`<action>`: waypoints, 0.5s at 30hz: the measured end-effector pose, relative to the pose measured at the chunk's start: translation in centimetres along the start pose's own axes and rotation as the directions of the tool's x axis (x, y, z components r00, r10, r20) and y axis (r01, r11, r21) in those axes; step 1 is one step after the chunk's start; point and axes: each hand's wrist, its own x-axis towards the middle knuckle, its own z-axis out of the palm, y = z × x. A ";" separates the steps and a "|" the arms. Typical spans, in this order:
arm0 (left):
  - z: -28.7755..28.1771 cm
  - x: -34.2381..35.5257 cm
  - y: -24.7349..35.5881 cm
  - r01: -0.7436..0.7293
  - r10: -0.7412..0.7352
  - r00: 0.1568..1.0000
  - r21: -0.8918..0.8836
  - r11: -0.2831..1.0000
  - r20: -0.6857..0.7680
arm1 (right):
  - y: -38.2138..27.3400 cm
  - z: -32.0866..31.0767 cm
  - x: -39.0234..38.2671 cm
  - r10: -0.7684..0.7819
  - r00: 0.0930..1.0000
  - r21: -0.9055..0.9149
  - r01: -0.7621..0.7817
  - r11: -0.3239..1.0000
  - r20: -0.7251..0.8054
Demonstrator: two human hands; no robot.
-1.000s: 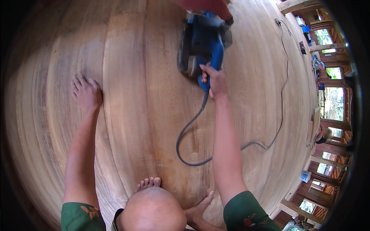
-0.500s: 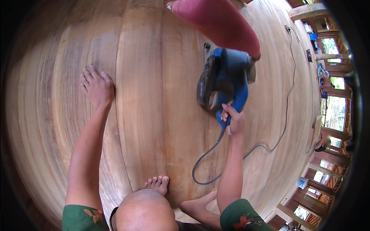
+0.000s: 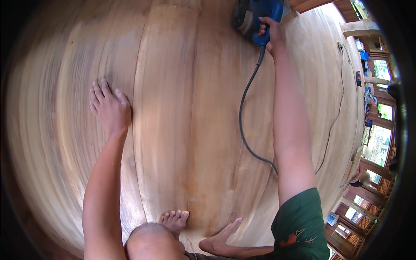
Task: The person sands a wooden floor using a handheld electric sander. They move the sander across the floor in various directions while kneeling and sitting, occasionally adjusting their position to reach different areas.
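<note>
My left hand [image 3: 110,108] lies on the broad wooden boards [image 3: 169,108], palm down and fingers spread, with nothing in it. Far ahead, my outstretched right hand [image 3: 274,37] is wrapped round the rear handle of a blue and black belt sander [image 3: 272,8]. The sander rests on the boards at the top of the picture, its front part cut off by the edge. From its handle a dark power cord [image 3: 243,112] curves back toward me and passes under my right forearm.
My bare feet [image 3: 174,221] are on the boards near me. The cord runs along the right to a plug [image 3: 340,45]. Beyond the right edge are wooden posts [image 3: 364,28], windows, a blue-and-white container [image 3: 332,218] and another person [image 3: 360,177], small and far off.
My right hand has pushed the sander forward, away from me, straightening the arm and drawing the cord after it. The red dust bag has left the view. My left hand stays flat.
</note>
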 end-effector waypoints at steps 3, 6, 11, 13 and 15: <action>-0.3 0.1 0.1 0.010 -0.010 0.999 0.016 1.000 0.036 | -0.7 0.9 3.4 -0.002 1.000 0.007 0.002 1.000 0.005; -0.5 0.2 0.2 0.005 -0.007 0.999 0.045 0.999 0.050 | -1.0 1.5 5.8 -0.018 1.000 0.005 0.018 1.000 0.000; -0.4 0.2 0.2 0.009 -0.013 0.998 0.072 0.997 0.063 | -0.8 1.4 8.8 -0.030 1.000 -0.059 0.030 0.998 0.006; -0.3 0.3 0.2 0.005 -0.008 0.999 0.057 0.998 0.049 | -0.8 1.0 9.5 -0.004 1.000 -0.047 0.005 0.999 0.029; -0.2 0.2 0.2 0.006 -0.009 0.999 0.060 0.998 0.046 | -0.7 0.7 9.5 0.023 0.997 -0.019 -0.022 1.000 0.070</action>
